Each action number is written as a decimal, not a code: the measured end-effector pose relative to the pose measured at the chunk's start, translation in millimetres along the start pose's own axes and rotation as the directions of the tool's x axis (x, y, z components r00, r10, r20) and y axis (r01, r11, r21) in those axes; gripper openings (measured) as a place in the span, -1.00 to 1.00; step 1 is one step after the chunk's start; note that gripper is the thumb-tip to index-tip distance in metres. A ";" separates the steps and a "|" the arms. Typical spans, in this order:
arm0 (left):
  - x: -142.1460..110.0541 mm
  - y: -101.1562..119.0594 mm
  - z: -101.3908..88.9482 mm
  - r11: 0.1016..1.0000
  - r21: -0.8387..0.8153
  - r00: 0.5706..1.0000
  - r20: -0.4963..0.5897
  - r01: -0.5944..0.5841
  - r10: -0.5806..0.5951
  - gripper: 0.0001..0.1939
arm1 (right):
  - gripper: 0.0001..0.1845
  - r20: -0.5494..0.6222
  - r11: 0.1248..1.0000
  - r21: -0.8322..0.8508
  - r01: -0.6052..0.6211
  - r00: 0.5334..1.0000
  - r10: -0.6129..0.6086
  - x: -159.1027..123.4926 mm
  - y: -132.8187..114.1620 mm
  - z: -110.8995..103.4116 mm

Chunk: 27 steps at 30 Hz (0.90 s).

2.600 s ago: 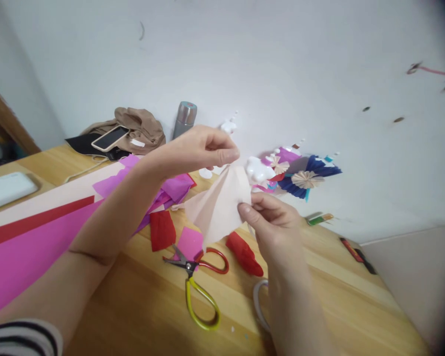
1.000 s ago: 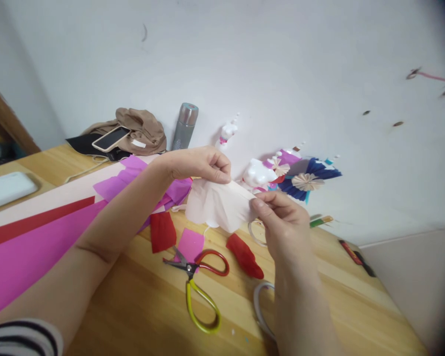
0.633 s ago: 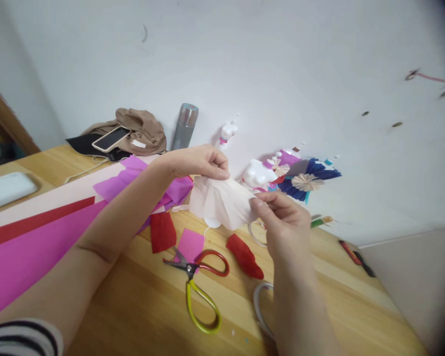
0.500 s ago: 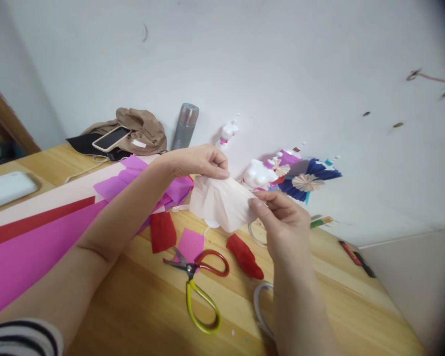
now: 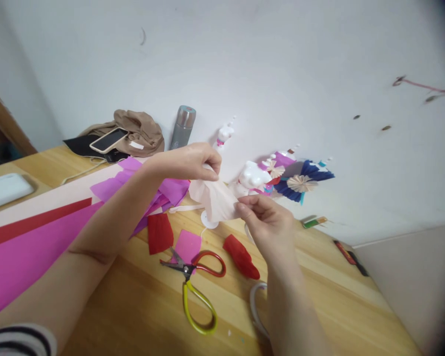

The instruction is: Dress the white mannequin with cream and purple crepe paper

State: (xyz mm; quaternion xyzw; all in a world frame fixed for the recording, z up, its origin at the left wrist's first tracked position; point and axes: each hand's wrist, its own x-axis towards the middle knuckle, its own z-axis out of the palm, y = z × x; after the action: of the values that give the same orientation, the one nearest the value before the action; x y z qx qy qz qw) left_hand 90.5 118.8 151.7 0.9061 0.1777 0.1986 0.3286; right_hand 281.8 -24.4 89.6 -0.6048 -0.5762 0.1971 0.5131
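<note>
A pale pink sheet of crepe paper [image 5: 218, 200] hangs between my two hands above the table, creased and fanned out. My left hand [image 5: 202, 162] is closed on its upper left edge. My right hand [image 5: 269, 222] pinches the right edge between thumb and fingers. Below lie open scissors [image 5: 187, 269] with one red and one yellow handle, the blades resting on a pink paper piece [image 5: 188, 246]. Red paper pieces [image 5: 160, 233] lie on both sides of it. Partly behind my right forearm is a roll of tape [image 5: 257, 306].
Long pink and red paper sheets [image 5: 40, 247] cover the left of the wooden table [image 5: 133, 301]. Along the wall stand a grey flask [image 5: 183, 127], white figurines [image 5: 252, 175] and a blue paper fan [image 5: 311, 178]. A phone [image 5: 109, 140] rests on brown cloth [image 5: 141, 131].
My right hand has moved left and slightly down, closer to my left hand. The paper between them spans less width and sags more. The whole view has shifted slightly.
</note>
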 end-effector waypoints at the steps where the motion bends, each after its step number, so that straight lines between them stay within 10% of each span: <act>1: 1.5 2.2 0.7 0.999 0.031 1.000 -0.026 -0.010 0.011 -0.91 | -0.85 -0.019 1.000 -0.014 0.005 1.000 -0.005 0.3 0.7 0.2; 16: 56.2 55.0 -23.2 0.890 0.411 0.977 0.154 -0.200 0.148 -0.85 | -0.80 -0.231 0.974 -0.207 0.087 0.963 -0.135 2.9 0.6 3.3; 27: 90.9 51.6 -33.8 0.989 0.133 0.955 0.295 -0.065 0.023 -0.86 | -0.80 -0.243 0.982 -0.187 0.025 0.967 -0.071 6.5 9.7 7.2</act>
State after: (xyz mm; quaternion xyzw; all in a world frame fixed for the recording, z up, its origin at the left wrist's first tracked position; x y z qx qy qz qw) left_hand 162.2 140.5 232.0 0.9502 0.1204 0.0568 0.2818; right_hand 282.4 -13.9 80.9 -0.6550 -0.5376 0.0535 0.5283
